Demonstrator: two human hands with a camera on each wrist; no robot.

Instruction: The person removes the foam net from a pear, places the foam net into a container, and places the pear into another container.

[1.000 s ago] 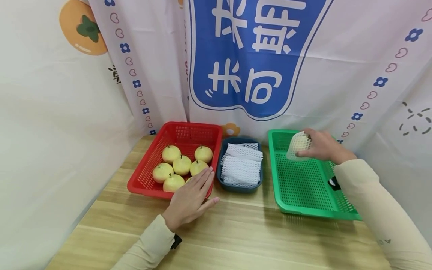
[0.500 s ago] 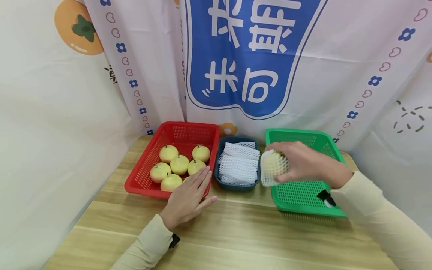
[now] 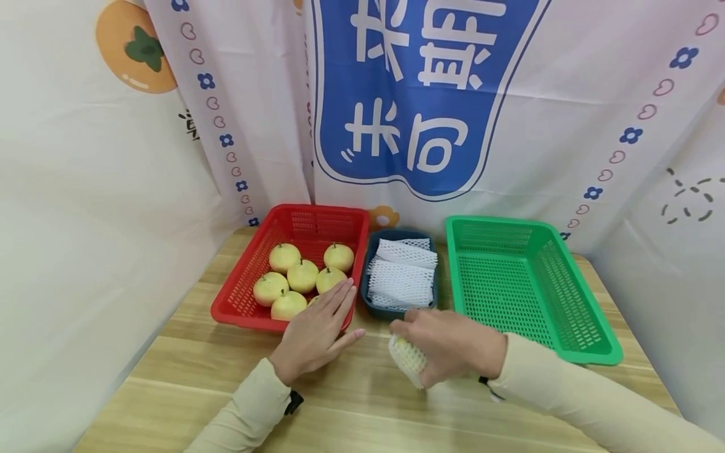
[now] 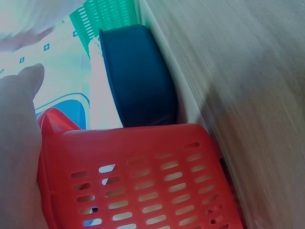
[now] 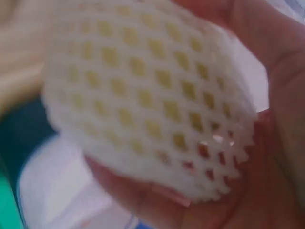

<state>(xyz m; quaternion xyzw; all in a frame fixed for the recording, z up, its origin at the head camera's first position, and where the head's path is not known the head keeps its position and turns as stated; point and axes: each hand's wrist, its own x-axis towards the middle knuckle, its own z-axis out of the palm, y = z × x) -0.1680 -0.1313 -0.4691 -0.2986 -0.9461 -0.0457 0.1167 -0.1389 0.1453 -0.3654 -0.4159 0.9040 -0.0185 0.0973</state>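
Note:
My right hand (image 3: 455, 343) grips a round yellow pear in a white foam net (image 3: 409, 360), low over the table in front of the blue container (image 3: 399, 316). In the right wrist view, fingers and thumb curl round the netted pear (image 5: 143, 95), its yellow skin showing through the mesh. My left hand (image 3: 314, 333) rests with straight fingers on the near right corner of the red basket (image 3: 243, 322). Several bare yellow pears (image 3: 302, 277) lie in that basket, one partly hidden by the hand. Folded white foam nets (image 3: 401, 283) fill the blue container.
A green basket (image 3: 512, 296) stands to the right, with the blue container between it and the red basket. Wooden tabletop (image 3: 340, 415) extends in front. A printed white cloth (image 3: 266, 113) hangs behind the baskets.
My right hand has carried the netted pear from over the green basket leftward and down to the table area before the blue container. The left hand stays on the red basket.

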